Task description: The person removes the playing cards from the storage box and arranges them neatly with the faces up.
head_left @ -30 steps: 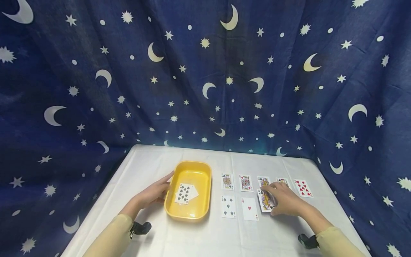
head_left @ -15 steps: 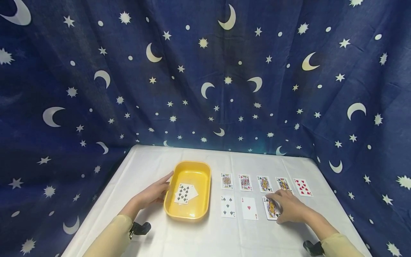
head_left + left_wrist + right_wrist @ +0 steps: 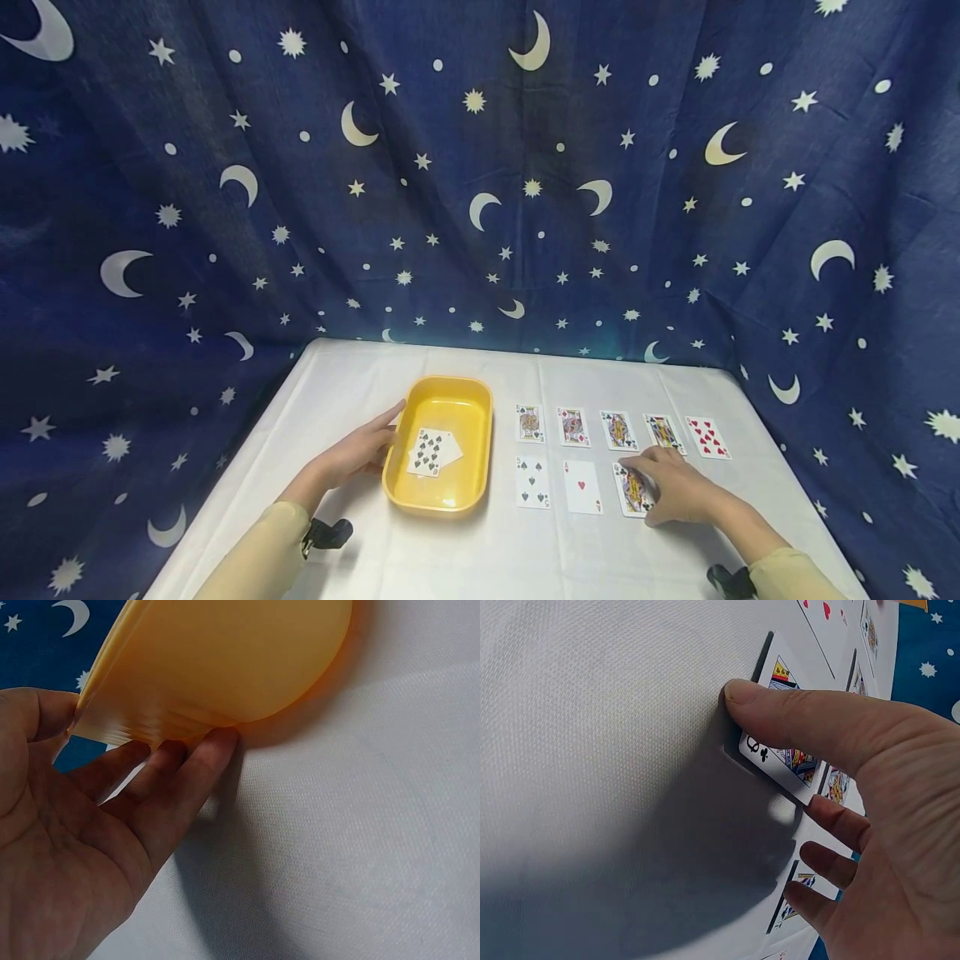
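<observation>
My right hand [image 3: 675, 490] pinches a queen of clubs [image 3: 631, 492] by its edges, at the right end of the front row of playing cards. In the right wrist view the thumb [image 3: 780, 716] presses one edge of this card and a fingertip touches a corner; whether it lies flat is unclear. Left of it lie an ace of hearts [image 3: 582, 475] and a five of spades [image 3: 532, 492]. My left hand [image 3: 352, 458] touches the outer left side of a yellow tray [image 3: 476, 475], fingers fairly straight against its wall. A black spade card [image 3: 429, 454] lies in the tray on other cards.
Behind the front row lie several face cards, including a king of spades [image 3: 530, 423] and a red king [image 3: 573, 427]. A hearts number card [image 3: 707, 437] ends that row at the right. A white cloth [image 3: 465, 567] covers the table; a dark blue curtain [image 3: 420, 192] hangs behind.
My right hand has moved right and slightly nearer with the queen of clubs, away from the ace of hearts, uncovering back-row cards. The left hand and tray stay in place.
</observation>
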A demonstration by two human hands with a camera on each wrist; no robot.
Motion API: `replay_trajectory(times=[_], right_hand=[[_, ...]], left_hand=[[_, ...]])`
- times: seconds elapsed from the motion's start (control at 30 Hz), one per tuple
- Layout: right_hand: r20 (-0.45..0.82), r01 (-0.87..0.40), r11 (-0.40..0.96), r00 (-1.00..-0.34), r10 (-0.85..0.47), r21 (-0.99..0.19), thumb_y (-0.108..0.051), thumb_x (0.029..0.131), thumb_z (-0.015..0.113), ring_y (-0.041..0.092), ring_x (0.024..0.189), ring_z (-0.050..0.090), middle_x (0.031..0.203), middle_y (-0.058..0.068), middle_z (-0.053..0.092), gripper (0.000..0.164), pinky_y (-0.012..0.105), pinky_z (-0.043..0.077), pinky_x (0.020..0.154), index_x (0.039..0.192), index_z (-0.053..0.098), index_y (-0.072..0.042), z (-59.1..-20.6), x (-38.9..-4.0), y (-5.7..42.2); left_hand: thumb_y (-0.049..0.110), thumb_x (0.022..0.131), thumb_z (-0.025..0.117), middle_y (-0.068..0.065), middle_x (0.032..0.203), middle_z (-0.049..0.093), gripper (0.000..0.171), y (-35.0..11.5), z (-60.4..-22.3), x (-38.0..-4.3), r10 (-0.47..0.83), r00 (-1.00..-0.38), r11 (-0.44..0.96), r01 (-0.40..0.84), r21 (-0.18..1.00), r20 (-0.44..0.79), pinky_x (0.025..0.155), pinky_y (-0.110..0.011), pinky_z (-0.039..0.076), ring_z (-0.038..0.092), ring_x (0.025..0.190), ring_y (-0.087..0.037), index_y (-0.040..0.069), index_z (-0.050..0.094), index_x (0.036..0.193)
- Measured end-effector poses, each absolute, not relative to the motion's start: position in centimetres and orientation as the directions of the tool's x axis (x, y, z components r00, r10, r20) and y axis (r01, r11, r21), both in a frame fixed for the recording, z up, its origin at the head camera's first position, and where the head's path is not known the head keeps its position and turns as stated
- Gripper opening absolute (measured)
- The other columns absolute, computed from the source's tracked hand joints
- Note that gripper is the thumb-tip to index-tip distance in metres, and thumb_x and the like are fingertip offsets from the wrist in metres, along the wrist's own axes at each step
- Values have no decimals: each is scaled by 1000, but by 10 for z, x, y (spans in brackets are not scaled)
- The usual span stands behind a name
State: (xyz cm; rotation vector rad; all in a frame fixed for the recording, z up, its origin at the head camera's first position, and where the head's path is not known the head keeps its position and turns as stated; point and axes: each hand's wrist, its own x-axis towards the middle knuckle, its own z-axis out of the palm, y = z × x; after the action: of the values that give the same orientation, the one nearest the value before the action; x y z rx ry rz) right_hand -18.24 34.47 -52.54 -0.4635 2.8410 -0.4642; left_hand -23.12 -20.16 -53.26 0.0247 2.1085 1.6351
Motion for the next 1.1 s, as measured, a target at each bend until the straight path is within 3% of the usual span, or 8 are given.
replay_trajectory(times=[0.57,1.1], right_hand=[[-196,-240,904,-926,-322,-353,-19,52,95,26,112,46,124,3,53,90,55,46,97,137,65,-18,-526,-184,343],[-228,-213,904,-923,-311,-370,-19,51,96,31,117,45,127,7,52,93,60,43,102,139,64,-18,-524,-184,342]], left_hand=[[26,104,53,-17,152,49,66,-200,-531,-230,288,-892,288,-265,920,-348,86,-47,59,64,110,-28,34,25,164],[25,105,51,-18,151,49,67,-201,-529,-229,305,-887,274,-267,924,-347,86,-47,59,66,107,-29,33,23,164]])
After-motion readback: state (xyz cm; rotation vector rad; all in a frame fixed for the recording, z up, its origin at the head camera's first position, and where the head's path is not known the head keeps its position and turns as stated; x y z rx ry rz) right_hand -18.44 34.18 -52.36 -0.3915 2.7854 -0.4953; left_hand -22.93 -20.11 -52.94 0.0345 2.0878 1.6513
